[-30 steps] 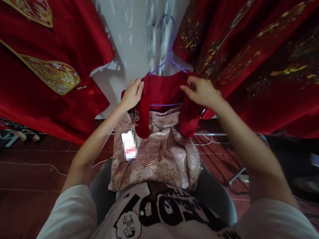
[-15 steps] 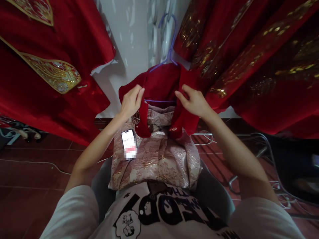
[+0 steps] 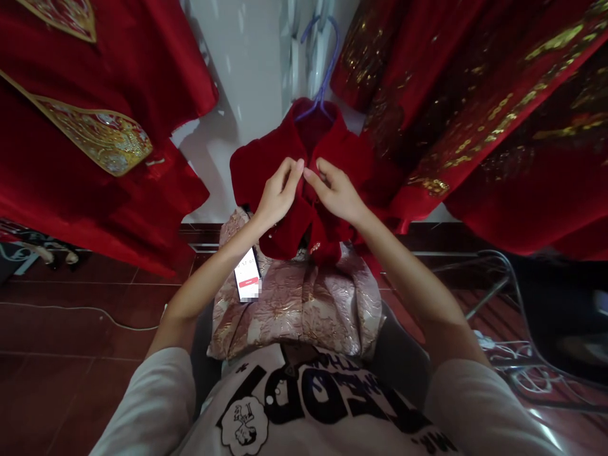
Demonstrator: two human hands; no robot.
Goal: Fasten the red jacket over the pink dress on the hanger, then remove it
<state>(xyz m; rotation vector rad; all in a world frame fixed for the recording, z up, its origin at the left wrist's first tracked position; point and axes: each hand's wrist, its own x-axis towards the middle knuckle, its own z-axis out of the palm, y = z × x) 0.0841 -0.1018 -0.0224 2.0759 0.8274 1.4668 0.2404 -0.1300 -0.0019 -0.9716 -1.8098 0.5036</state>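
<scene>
A dark red short jacket (image 3: 266, 152) hangs on a purple hanger (image 3: 327, 79) in front of me. My left hand (image 3: 281, 193) pinches its left front edge, and my right hand (image 3: 338, 193) pinches the right front edge. The two edges meet near the collar, with my fingertips almost touching. Lower down, the fronts part a little. Pink and gold brocade fabric (image 3: 285, 304) lies over my lap below the jacket. On its left part rests a lit phone (image 3: 247, 278), its top partly behind my left forearm.
Red garments with gold trim (image 3: 118, 139) hang at the left. More red garments with gold sequins (image 3: 498, 126) hang at the right. A dark chair with a metal frame (image 3: 546, 304) stands at the lower right. A thin cable (image 3: 114, 322) crosses the tiled floor.
Both hands have moved inward, bringing the jacket's front edges together from wide apart. The collar now stands up around the hanger, and the lower bar of the hanger is covered.
</scene>
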